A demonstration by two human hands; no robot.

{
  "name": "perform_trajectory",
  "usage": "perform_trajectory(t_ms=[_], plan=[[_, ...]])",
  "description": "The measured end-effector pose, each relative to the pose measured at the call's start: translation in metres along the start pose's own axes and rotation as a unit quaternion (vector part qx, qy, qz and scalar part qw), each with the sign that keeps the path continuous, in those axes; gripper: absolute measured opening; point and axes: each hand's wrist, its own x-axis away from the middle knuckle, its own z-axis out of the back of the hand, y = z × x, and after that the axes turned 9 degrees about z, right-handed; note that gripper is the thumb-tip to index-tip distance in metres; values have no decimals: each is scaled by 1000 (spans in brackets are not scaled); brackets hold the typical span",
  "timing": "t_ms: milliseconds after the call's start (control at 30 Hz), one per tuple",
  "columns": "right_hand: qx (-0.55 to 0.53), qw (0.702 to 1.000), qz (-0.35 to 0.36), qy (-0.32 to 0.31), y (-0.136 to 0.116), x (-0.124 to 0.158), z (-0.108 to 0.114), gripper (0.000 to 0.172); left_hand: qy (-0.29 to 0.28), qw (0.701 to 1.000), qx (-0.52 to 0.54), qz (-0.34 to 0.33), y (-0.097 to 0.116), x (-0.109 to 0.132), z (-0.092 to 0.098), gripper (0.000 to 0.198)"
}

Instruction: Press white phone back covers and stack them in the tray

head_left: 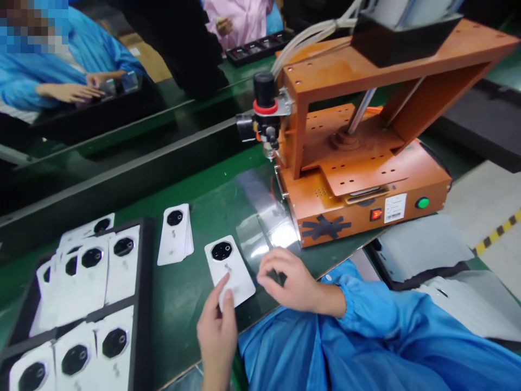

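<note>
A white phone back cover (240, 279) with a black camera patch lies at a slant on the green bench in front of me. My left hand (217, 326) is at its lower left edge, index finger and thumb stretched over the white surface; the other fingers are mostly hidden. Just off the cover's right edge, my right hand (288, 279) curls thumb and index finger into a ring, tips together; whatever they pinch, if anything, is too small to make out. A small stack of similar covers (173, 244) sits to the left, slightly fanned.
A black tray (144, 271) of several white covers stands at the left. Clear film (260, 217) lies beside an orange press machine (325, 212) with a lit red switch and green button. Co-workers sit across the bench. Sheet-covered trays (423, 250) are at my right.
</note>
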Motion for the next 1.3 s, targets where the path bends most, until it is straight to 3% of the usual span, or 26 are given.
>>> perform_trajectory(t_ms=[133,200,300,433,633,800,967,1300], plan=[[-21,993,-111,-24,18,-46,-26,10,-79,995,-55,-27,-8,17,-15,72],[-19,990,-135,-31,33,-62,-35,12,-55,992,-110,-40,-10,14,-13,81],[-2,987,-158,-41,47,-73,-43,9,9,981,-151,-121,-17,7,-9,73],[40,988,-138,-63,47,-78,-51,10,30,963,-168,-209,-25,1,-18,57],[142,970,-108,-163,37,-84,-71,11,38,961,-179,-209,-27,1,-27,55],[193,953,-104,-210,38,-85,-79,16,58,956,-178,-227,-27,1,-26,54],[232,947,-86,-208,41,-83,-79,16,88,946,-185,-253,-25,-1,-27,52],[264,941,-59,-204,46,-81,-76,18,88,945,-184,-257,-26,0,-27,53]])
